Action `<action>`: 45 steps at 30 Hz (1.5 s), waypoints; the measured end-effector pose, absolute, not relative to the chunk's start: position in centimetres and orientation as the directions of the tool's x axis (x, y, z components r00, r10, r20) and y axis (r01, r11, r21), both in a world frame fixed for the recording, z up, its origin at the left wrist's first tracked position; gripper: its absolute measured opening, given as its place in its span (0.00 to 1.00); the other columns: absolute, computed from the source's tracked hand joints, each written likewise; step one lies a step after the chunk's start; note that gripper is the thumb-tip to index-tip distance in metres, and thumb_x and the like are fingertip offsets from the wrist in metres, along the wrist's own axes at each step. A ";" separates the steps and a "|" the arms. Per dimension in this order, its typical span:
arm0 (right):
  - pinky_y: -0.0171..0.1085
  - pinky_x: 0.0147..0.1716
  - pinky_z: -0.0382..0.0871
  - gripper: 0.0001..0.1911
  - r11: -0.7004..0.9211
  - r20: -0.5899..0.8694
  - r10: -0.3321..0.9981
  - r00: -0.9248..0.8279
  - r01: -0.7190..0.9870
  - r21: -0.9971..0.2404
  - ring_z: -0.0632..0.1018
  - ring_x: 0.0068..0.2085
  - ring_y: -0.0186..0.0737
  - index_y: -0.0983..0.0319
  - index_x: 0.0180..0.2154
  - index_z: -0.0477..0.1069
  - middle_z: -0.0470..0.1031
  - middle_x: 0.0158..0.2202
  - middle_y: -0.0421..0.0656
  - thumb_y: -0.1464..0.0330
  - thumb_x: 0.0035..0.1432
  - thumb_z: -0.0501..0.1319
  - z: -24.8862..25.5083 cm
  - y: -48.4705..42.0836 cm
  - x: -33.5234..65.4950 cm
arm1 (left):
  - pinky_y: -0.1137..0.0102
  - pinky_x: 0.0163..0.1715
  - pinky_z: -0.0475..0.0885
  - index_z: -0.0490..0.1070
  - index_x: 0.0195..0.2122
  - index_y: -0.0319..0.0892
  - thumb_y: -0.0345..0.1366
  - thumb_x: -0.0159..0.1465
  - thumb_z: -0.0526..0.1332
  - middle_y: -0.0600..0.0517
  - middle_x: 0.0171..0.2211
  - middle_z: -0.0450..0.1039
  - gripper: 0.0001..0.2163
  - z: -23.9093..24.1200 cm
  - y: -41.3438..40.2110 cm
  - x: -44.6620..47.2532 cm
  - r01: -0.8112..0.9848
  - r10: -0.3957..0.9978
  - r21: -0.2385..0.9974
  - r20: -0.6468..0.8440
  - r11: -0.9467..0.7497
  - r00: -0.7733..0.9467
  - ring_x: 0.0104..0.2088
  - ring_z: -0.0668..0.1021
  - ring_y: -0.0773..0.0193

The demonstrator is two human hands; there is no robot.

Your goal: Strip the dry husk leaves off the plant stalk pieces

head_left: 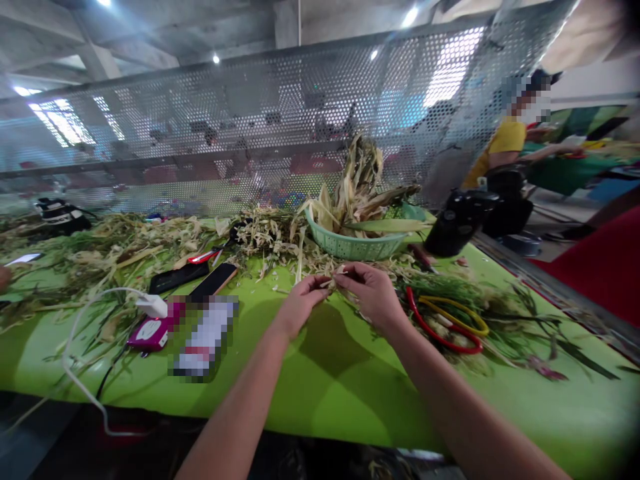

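Inward from the middle of the green table's (345, 393) near edge, the left hand (306, 300) and right hand (371, 293) nearly meet, fingers pinched narrow on a small pale strip (331, 283) between their fingertips. Beyond, toward the far edge, a green basket (345, 249) holds dry husks (350, 200), some leaning over its rim. Nearer the right edge stands a black container (453, 227), contents hidden.

Pale strip (331, 283) between left hand (302, 301) and right hand (371, 293), green basket (350, 248) of dried husks (361, 183) beyond.
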State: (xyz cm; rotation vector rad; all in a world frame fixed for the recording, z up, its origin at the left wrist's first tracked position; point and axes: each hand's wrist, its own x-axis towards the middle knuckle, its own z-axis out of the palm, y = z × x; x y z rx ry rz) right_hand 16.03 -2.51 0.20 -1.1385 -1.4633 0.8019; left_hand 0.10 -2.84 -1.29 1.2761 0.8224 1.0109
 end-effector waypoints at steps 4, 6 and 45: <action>0.36 0.32 0.66 0.12 0.299 0.306 0.952 0.014 0.170 -0.939 0.73 0.30 0.39 0.62 0.29 0.74 0.75 0.27 0.41 0.60 0.47 0.66 0.3 -2.6 16.0 | 0.66 0.44 0.64 0.73 0.42 0.40 0.42 0.57 0.64 0.46 0.40 0.73 0.15 -0.7 -3.0 0.0 -0.170 0.938 0.984 0.108 -0.053 0.329 0.41 0.73 0.61; 0.37 0.32 0.66 0.12 0.293 0.299 0.954 0.007 0.166 -0.941 0.74 0.31 0.39 0.62 0.29 0.75 0.75 0.27 0.42 0.59 0.47 0.66 0.4 -2.6 15.9 | 0.66 0.43 0.64 0.73 0.39 0.39 0.43 0.56 0.65 0.47 0.37 0.74 0.14 -0.8 -2.9 0.0 -0.141 0.942 0.986 0.124 -0.083 0.312 0.38 0.73 0.62; 0.39 0.34 0.69 0.14 0.344 0.339 0.939 -0.066 0.243 -0.907 0.77 0.34 0.42 0.62 0.35 0.69 0.78 0.33 0.45 0.62 0.48 0.66 -2.2 -2.2 13.9 | 0.71 0.30 0.68 0.68 0.29 0.41 0.37 0.43 0.71 0.55 0.27 0.70 0.15 -1.5 -2.3 0.2 -0.515 0.992 0.849 -0.120 0.117 0.029 0.28 0.72 0.69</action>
